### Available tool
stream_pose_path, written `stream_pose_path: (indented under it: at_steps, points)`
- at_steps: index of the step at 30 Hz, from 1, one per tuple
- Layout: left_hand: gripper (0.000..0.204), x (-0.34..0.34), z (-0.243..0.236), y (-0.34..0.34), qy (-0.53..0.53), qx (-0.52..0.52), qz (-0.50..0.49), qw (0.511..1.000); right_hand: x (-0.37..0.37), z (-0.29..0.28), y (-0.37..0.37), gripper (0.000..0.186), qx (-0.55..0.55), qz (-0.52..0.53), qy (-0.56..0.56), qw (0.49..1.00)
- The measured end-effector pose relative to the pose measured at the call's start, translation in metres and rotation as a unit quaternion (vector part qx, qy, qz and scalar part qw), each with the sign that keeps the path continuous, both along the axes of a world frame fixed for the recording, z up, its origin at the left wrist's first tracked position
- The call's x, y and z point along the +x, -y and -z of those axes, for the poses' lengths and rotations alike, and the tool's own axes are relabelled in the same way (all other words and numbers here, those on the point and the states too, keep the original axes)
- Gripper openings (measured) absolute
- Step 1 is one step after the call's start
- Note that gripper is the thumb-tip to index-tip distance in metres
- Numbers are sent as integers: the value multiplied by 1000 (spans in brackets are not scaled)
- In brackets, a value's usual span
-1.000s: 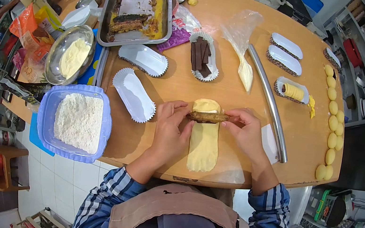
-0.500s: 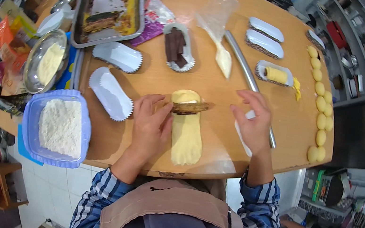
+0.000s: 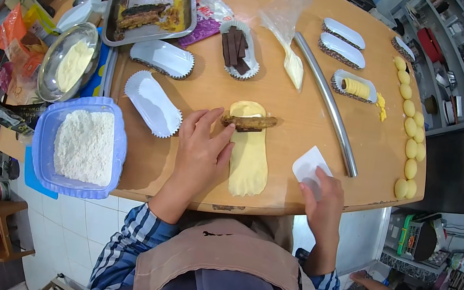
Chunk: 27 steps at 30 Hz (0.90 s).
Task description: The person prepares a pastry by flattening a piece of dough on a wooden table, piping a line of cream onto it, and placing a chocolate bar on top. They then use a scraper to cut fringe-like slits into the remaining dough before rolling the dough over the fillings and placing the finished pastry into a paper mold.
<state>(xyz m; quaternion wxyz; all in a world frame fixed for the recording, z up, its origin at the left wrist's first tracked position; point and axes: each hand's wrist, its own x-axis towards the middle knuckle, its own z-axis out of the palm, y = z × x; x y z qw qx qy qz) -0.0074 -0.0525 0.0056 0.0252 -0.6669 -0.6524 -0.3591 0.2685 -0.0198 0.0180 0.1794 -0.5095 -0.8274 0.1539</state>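
Note:
A long strip of rolled yellow dough [image 3: 248, 169] lies in front of me on the table. Across its far end rests a browned piece that looks like cooked banana [image 3: 253, 123], with something white just behind it. My left hand [image 3: 200, 149] is beside the strip, its fingers apart and the tips by the banana's left end; it holds nothing. A white flat dough scraper [image 3: 309, 166] is pinched in my right hand [image 3: 324, 205], near the table's front edge. Beyond that hand lies a metal rolling rod [image 3: 334, 115].
A lilac tub of flour [image 3: 41, 142], a steel bowl [image 3: 43, 72] and a metal tray [image 3: 118, 2] line the left. White paper moulds [image 3: 158, 112] stand nearby, one holding chocolate sticks [image 3: 235, 48]. A piping bag [image 3: 293, 66] lies ahead; dough balls [image 3: 411, 149] edge the right.
My right hand has come down toward the front edge and picked up the white scraper from the table. My left hand has opened its fingers a little beside the banana.

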Motion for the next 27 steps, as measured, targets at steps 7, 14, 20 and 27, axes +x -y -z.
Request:
stream_pose_path:
  at_steps: [7,14,20,27]
  points:
    - [32,-2,-5,11,37,1,14,999,1,-3,-18,67,-3,108,9,994]
    - [30,-3,-5,62,66,-48,105,991,-5,-28,-12,58,-145,136,-72,977]
    - [30,-2,2,75,87,-56,140,985,-16,-45,20,45,-169,100,-201,960]
    - [32,-7,8,77,94,-58,143,984,-96,-55,41,42,-98,-7,-133,986]
